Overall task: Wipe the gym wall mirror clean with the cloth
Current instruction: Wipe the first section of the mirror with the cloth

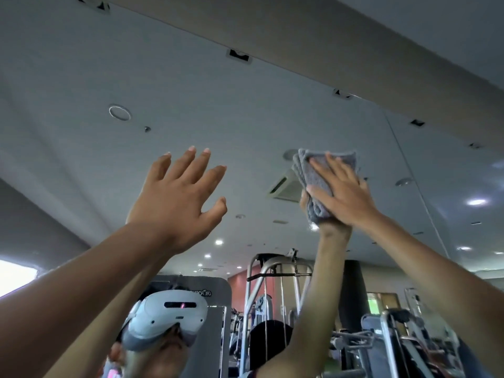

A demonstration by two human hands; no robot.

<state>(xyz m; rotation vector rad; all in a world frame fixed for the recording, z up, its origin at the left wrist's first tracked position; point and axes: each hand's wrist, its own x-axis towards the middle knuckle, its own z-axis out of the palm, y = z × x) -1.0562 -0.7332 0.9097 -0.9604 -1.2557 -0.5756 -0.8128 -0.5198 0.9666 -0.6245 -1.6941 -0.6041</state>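
The wall mirror point(245, 118) fills most of the view and reflects the gym ceiling. A folded grey cloth point(311, 170) lies flat against the glass high up on the right. My right hand point(346, 195) presses on it with straight, spread fingers, and the hand's reflection meets it from below. My left hand point(177, 195) is raised to the left of the cloth, fingers spread and holding nothing. I cannot tell whether it touches the glass.
A beige beam point(327, 50) runs along the mirror's top edge. A seam between mirror panels point(417, 184) slants down at the right. Low in the glass are reflected gym machines point(272, 282) and a person wearing a white headset point(169, 315).
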